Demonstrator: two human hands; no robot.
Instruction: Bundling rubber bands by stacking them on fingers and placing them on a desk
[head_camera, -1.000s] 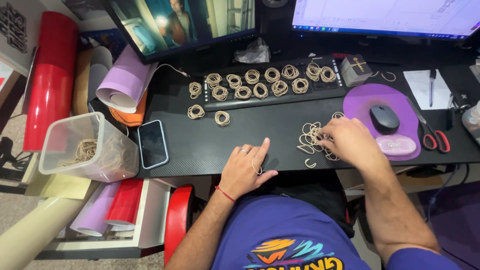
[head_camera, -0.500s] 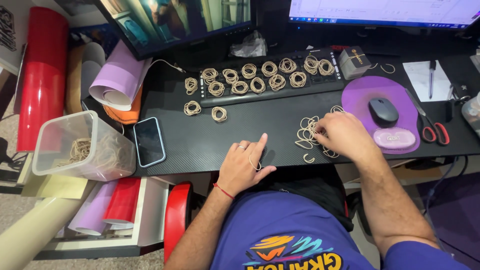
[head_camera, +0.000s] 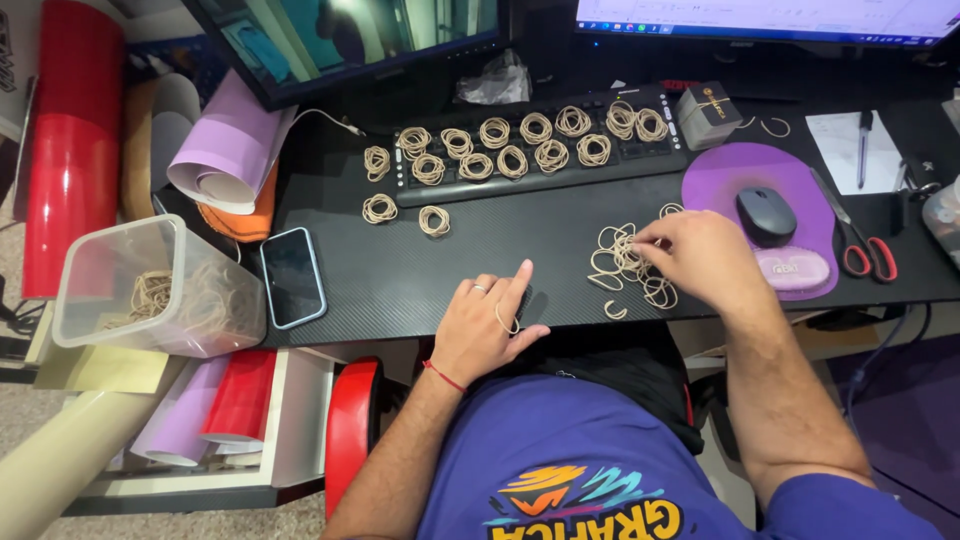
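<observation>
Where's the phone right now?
In the head view the phone lies flat on the desk's left part, between the clear plastic tub and the left hand, below the purple roll.

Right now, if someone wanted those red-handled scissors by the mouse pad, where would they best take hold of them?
By the red handle loops of the scissors, coming from the near desk edge. They lie flat with the loops toward the person and the closed blades pointing away, beside the purple mouse pad, so the loops are probably the safe part.
</observation>
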